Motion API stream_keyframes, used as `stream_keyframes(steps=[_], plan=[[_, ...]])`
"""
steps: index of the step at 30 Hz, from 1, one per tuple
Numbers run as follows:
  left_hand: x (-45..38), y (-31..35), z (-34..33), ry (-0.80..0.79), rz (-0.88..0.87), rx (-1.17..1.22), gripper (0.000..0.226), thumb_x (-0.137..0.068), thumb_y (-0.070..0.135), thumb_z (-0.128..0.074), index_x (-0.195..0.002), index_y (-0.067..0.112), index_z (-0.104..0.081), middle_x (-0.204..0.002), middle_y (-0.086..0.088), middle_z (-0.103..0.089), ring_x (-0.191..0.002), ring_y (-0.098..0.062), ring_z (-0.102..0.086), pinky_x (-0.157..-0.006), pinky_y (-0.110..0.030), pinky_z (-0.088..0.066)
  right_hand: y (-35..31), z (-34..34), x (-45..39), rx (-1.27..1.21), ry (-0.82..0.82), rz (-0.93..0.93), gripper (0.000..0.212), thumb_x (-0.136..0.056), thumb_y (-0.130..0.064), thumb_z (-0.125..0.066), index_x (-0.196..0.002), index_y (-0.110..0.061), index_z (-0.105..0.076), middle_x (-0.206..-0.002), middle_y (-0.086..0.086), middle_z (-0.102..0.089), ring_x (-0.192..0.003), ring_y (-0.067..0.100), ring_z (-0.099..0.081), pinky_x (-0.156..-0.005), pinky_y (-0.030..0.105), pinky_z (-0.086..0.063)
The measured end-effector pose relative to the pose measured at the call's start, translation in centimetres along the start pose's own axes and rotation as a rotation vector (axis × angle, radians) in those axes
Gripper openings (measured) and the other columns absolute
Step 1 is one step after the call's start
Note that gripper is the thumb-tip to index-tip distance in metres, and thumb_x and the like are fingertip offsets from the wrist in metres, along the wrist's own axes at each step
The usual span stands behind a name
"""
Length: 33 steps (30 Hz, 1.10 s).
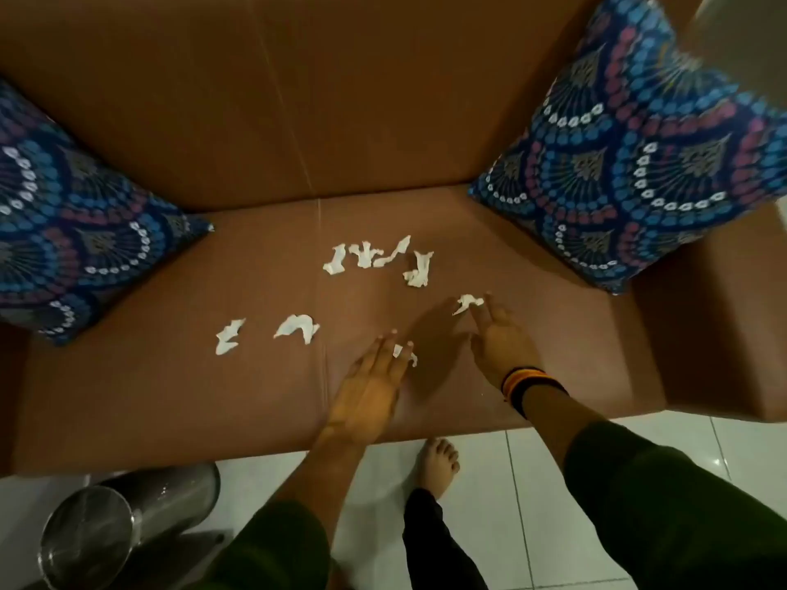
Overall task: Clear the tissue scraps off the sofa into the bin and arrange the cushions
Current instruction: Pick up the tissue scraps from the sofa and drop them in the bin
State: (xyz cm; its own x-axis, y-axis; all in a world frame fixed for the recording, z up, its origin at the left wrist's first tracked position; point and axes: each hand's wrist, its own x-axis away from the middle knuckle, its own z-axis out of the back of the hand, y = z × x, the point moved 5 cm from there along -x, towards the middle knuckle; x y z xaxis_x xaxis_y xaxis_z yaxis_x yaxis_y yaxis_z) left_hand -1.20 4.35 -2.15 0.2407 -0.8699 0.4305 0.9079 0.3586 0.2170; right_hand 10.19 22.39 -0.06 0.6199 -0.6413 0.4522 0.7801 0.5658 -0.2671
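Several white tissue scraps lie on the brown sofa seat (pixel 170 389): a cluster (pixel 374 257) near the backrest and two more (pixel 298 327) to the left. My left hand (pixel 366 389) lies flat on the seat with its fingertips on a small scrap (pixel 402 353). My right hand (pixel 498 342) reaches forward, its fingertips touching another scrap (pixel 466 302). Neither hand has a scrap lifted. A blue patterned cushion (pixel 64 244) leans at the sofa's left end, a matching cushion (pixel 639 163) at the right end. A shiny metal bin (pixel 106 530) stands on the floor at the lower left.
White tiled floor (pixel 511 504) runs in front of the sofa, where my bare foot (pixel 438 466) stands. The sofa's right armrest (pixel 724 334) borders the seat. Dark bracelets circle my right wrist (pixel 528 381).
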Motion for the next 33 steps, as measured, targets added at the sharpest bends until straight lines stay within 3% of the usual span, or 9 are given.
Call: stream_keyframes(steps=[5, 8, 11, 15, 19, 23, 27, 30, 33], plan=[[-3.8, -1.4, -4.1, -0.039, -0.109, -0.152, 0.101, -0.088, 0.001, -0.068, -0.163, 0.028, -0.006, -0.172, -0.012, 0.000, -0.158, -0.034, -0.007, -0.123, -0.047, -0.027, 0.2, -4.2, -5.9, 0.086, -0.078, 0.023, 0.068, -0.095, 0.002, -0.047, -0.154, -0.026, -0.029, -0.166, 0.011, -0.008, -0.149, 0.036, -0.020, -0.109, 0.046, -0.042], [-4.9, -1.4, -4.9, -0.038, -0.141, -0.161, 0.092, -0.087, -0.001, -0.070, -0.161, 0.023, -0.021, -0.167, -0.016, -0.018, -0.154, -0.036, -0.021, -0.119, -0.046, -0.034, 0.7, -5.8, -6.4, 0.118, -0.049, 0.029, 0.055, -0.094, 0.001, -0.049, -0.145, -0.019, -0.046, -0.159, 0.013, -0.029, -0.140, 0.039, -0.035, -0.101, 0.048, -0.048], [-5.4, -1.4, -4.3, -0.022, -0.149, -0.126, 0.070, -0.088, -0.009, -0.061, -0.152, 0.011, -0.042, -0.159, -0.017, -0.036, -0.146, -0.035, -0.036, -0.111, -0.041, -0.045, 1.1, -6.3, -5.8, 0.125, -0.017, 0.071, 0.035, -0.092, 0.000, -0.050, -0.124, -0.005, -0.062, -0.134, 0.017, -0.054, -0.112, 0.040, -0.058, -0.089, 0.047, -0.053], [-5.7, -2.4, -1.6, -0.012, -0.047, -0.028, 0.056, -0.090, -0.007, -0.062, -0.143, 0.009, -0.055, -0.153, -0.014, -0.046, -0.138, -0.031, -0.048, -0.110, -0.037, -0.048, 0.1, -4.7, -6.4, 0.045, -0.028, 0.101, 0.029, -0.091, -0.003, -0.054, -0.117, -0.008, -0.068, -0.110, 0.015, -0.066, -0.096, 0.037, -0.067, -0.082, 0.041, -0.054], [-9.3, -4.8, 3.9, 0.167, 0.153, 0.118, 0.044, -0.096, 0.006, -0.063, -0.138, 0.019, -0.060, -0.129, -0.008, -0.065, -0.109, -0.030, -0.069, -0.091, -0.041, -0.059, -2.9, -2.0, -10.6, -0.116, -0.060, 0.084, 0.050, -0.090, -0.008, -0.059, -0.138, -0.022, -0.051, -0.105, 0.016, -0.069, -0.094, 0.037, -0.068, -0.081, 0.045, -0.059], [-15.2, -6.5, 6.5, 0.222, 0.248, 0.131, 0.066, -0.099, 0.007, -0.057, -0.157, 0.025, -0.032, -0.134, -0.014, -0.064, -0.120, -0.038, -0.063, -0.096, -0.048, -0.056, -5.1, -1.6, -14.6, -0.167, -0.132, 0.107, 0.088, -0.085, -0.008, -0.068, -0.153, -0.035, -0.019, -0.108, 0.009, -0.066, -0.094, 0.033, -0.067, -0.085, 0.046, -0.058], [-19.3, -6.5, 5.3, 0.171, 0.309, 0.130, 0.038, -0.106, 0.020, -0.048, -0.144, 0.014, -0.050, -0.125, -0.014, -0.069, -0.120, -0.035, -0.064, -0.099, -0.042, -0.050, -4.3, -3.7, -15.8, -0.037, -0.236, 0.062, 0.052, -0.090, -0.014, -0.061, -0.141, -0.016, -0.048, -0.124, 0.017, -0.062, -0.110, 0.038, -0.062, -0.094, 0.046, -0.053], [-19.4, -5.9, 4.5, 0.178, 0.348, 0.094, 0.030, -0.093, -0.004, -0.058, -0.119, 0.007, -0.068, -0.112, -0.017, -0.073, -0.102, -0.035, -0.072, -0.083, -0.041, -0.057, -2.7, -4.1, -13.4, -0.138, -0.076, 0.060, 0.031, -0.093, -0.012, -0.056, -0.123, -0.013, -0.065, -0.114, 0.017, -0.070, -0.102, 0.036, -0.067, -0.091, 0.039, -0.055], [-18.1, -5.2, 4.2, 0.219, 0.358, 0.106, 0.026, -0.085, -0.016, -0.059, -0.097, 0.003, -0.072, -0.099, -0.017, -0.074, -0.089, -0.034, -0.074, -0.072, -0.038, -0.060, -0.4, -4.9, -9.7, -0.207, -0.063, -0.001, 0.023, -0.091, -0.015, -0.063, -0.110, -0.007, -0.073, -0.107, 0.018, -0.073, -0.099, 0.035, -0.068, -0.090, 0.034, -0.055]])
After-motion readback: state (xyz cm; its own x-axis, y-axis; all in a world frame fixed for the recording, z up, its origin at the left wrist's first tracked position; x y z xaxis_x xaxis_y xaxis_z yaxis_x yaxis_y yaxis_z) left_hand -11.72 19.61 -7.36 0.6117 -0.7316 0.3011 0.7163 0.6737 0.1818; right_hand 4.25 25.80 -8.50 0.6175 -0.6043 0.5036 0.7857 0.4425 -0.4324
